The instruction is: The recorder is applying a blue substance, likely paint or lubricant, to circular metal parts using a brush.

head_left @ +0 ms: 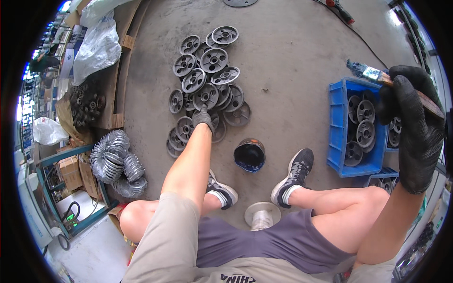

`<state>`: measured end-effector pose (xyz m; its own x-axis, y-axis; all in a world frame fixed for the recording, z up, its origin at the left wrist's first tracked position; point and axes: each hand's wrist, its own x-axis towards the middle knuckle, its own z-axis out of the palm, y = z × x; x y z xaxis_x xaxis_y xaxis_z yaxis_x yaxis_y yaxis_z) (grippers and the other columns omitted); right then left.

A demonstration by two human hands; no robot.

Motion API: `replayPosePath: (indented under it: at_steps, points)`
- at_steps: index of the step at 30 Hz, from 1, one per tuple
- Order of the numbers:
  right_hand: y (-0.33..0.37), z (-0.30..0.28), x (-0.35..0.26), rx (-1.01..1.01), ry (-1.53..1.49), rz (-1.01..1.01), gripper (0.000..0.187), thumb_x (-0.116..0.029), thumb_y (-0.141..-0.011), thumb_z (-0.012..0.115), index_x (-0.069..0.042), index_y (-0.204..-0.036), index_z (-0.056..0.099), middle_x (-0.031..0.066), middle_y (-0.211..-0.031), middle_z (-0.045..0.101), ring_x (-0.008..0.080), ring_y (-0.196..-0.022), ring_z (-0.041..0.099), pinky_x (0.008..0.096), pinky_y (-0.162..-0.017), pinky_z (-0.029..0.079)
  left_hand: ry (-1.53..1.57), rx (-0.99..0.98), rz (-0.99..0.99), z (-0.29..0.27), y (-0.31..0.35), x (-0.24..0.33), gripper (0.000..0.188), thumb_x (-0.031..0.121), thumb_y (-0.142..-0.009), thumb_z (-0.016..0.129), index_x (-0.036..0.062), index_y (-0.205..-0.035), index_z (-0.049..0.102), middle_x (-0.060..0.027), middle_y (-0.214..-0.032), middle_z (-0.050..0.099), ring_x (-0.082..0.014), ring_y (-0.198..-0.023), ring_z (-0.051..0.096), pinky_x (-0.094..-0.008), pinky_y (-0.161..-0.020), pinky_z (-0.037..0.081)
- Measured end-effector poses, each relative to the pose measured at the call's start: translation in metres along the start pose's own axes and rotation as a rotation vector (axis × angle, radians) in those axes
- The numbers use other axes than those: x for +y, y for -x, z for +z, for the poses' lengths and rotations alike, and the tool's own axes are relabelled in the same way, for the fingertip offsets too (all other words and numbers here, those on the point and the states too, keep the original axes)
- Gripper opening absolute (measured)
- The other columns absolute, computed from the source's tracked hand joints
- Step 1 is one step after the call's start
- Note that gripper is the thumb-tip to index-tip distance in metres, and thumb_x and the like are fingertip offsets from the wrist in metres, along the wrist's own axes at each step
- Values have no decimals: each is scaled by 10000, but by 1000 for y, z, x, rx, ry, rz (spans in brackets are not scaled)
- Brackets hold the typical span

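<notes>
My left hand (203, 119), in a dark glove, reaches forward to a loose heap on the floor. Its fingers are closed at the near edge of a grey spoked wheel (205, 96), partly hiding that edge. More grey wheels (214, 60) lie overlapping around it. Raised at the right, my right hand (415, 127) wears a black glove and grips a paintbrush (374, 73) by its wooden handle. The bristles are coated dark blue and point left, over the far end of a blue crate. Between my feet and the heap stands a round pot (260, 150) with a dark inside.
The blue plastic crate (335, 127) at the right holds several wheels; more crates adjoin it. Coiled silver ducting (113, 155) lies at the left beside a teal metal frame (45, 188). A wooden pallet (117, 94) borders the heap's left. A cable (358, 37) crosses the floor far right.
</notes>
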<state>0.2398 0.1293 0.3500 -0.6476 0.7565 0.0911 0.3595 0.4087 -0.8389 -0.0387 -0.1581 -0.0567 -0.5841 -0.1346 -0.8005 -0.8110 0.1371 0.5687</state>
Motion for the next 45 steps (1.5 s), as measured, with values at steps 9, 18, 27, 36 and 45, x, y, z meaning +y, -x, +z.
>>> replayPosePath:
  at_steps: [9,18,27,36,45]
  points:
    - [3,11,0,5,-3,38,258,-230,-956,678,-19,-1105,679,42,-819,682,106,-691,653,236,-613,500,-110,-154,55,-29,-3,21,432,255,-907,666,34,-1267,577,-178,-1281,607,-327,-1062,654,-456,-808,592]
    - [18,49,-10,-405,-131,-75,209,-224,-943,702,-31,-1020,687,53,-796,690,105,-657,656,240,-584,528,-458,-514,790,-119,223,206,401,265,-887,742,40,-1183,592,-103,-1040,686,-209,-909,691,-373,-731,609]
    - [90,165,24,-943,-15,292,273,-255,-928,683,7,-1002,663,84,-764,690,145,-621,669,287,-545,540,-703,-98,1901,-190,307,177,301,82,-929,652,19,-1218,597,-88,-1119,697,-163,-1080,647,-304,-949,528]
    - [151,279,113,-1036,405,444,340,-307,-926,639,26,-995,663,124,-730,690,185,-570,674,333,-548,557,-434,-38,1765,-192,319,172,202,86,-935,591,-21,-1104,622,-227,-1043,658,-352,-938,650,-426,-815,533]
    - [166,323,161,-1071,824,192,360,-308,-926,626,-3,-1112,667,124,-674,692,242,-574,689,386,-592,554,-531,63,1773,-207,301,189,200,87,-934,591,-18,-1102,626,-230,-1044,660,-355,-945,651,-432,-821,533]
